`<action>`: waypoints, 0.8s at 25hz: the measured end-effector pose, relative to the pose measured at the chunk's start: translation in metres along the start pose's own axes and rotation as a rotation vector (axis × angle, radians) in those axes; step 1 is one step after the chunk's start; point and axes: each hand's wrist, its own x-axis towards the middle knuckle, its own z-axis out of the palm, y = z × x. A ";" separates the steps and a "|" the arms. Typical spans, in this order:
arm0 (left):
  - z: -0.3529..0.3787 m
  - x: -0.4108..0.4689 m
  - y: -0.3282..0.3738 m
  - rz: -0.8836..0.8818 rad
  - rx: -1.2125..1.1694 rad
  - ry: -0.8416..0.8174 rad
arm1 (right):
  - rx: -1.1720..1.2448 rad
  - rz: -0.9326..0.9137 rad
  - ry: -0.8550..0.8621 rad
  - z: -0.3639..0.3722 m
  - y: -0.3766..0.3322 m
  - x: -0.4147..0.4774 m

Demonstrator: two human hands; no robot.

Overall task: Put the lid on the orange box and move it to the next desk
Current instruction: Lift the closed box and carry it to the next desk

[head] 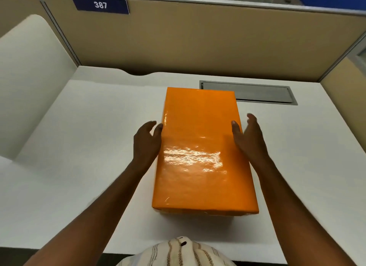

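White desk [83, 147], grey cable hatch [247, 92], tan partition [198, 38], sign "387" [100, 4].

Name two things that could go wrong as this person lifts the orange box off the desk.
1. The orange box is wrapped in glossy film, so the left hand and right hand, open at its long sides, may slip.
2. If only the lid is gripped, the base could drop away.
3. The raised partition stands close behind, so the box might clip it.
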 end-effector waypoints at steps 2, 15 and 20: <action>-0.010 -0.024 -0.014 -0.084 -0.065 -0.046 | 0.140 0.118 -0.039 -0.009 0.027 -0.032; -0.006 -0.098 -0.048 -0.285 -0.563 -0.208 | 0.819 0.266 -0.371 -0.009 0.085 -0.109; 0.001 -0.101 -0.055 -0.363 -0.696 -0.347 | 0.918 0.320 -0.491 -0.005 0.092 -0.112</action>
